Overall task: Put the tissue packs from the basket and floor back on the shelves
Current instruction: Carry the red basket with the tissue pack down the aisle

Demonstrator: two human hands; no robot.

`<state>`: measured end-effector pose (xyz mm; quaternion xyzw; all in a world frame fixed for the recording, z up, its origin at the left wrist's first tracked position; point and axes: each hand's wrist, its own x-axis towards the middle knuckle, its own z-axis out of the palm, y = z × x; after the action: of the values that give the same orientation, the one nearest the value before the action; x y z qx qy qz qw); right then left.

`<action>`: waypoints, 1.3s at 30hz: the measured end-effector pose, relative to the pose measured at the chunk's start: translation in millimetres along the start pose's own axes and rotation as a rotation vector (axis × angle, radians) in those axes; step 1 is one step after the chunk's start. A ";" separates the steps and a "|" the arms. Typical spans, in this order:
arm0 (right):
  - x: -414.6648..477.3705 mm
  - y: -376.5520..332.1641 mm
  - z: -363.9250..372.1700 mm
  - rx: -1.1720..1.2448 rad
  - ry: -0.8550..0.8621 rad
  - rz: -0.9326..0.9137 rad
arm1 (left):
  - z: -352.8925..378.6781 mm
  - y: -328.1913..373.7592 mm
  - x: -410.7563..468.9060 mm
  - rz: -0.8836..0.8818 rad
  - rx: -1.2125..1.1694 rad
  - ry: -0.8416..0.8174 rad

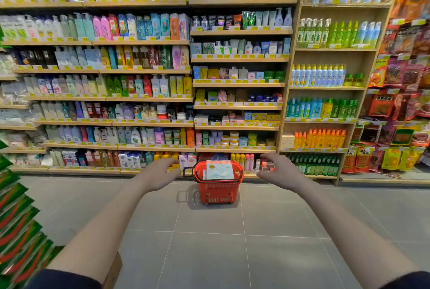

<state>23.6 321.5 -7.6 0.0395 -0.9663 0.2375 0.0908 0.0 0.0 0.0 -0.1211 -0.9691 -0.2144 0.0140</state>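
Observation:
A red shopping basket (218, 192) stands on the grey tiled floor in front of the shelves, a little ahead of me. Pale blue and white tissue packs (220, 170) stick up out of its top. My left hand (160, 173) is stretched out to the left of the basket, fingers spread, holding nothing. On the basket's right side my right hand (278, 170) reaches forward the same way, fingers apart and empty. Both hands are short of the basket and do not touch it. I see no tissue packs on the floor.
Tall wooden shelves (151, 99) full of bottles and jars fill the wall ahead. A narrower shelf unit (325, 88) with spray bottles stands to the right, then hanging snack bags (400, 107). Green packets (18, 230) crowd my left side. A cardboard box corner (115, 267) sits near my left elbow.

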 end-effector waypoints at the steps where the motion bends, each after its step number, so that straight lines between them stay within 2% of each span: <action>1: 6.9 2.1 3.1 0.002 -0.001 0.013 | 2.0 -0.8 6.2 -0.006 0.008 -0.002; 8: 80.8 34.3 30.5 0.001 -0.017 0.039 | 23.0 -15.3 87.0 -0.033 0.012 -0.053; 22: 297.0 108.7 56.0 0.044 -0.128 0.067 | 50.2 -24.5 300.3 -0.102 0.037 -0.079; 31: 425.3 130.8 104.8 0.035 -0.154 0.026 | 69.4 -76.9 428.8 -0.091 0.043 -0.114; 39: 548.2 134.4 138.6 0.038 -0.169 0.090 | 64.2 -132.4 570.1 -0.006 0.009 -0.172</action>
<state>-551.6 357.4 -82.6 0.0176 -0.9666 0.2555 -0.0025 -583.4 40.9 -67.7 -0.1363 -0.9681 -0.1988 -0.0693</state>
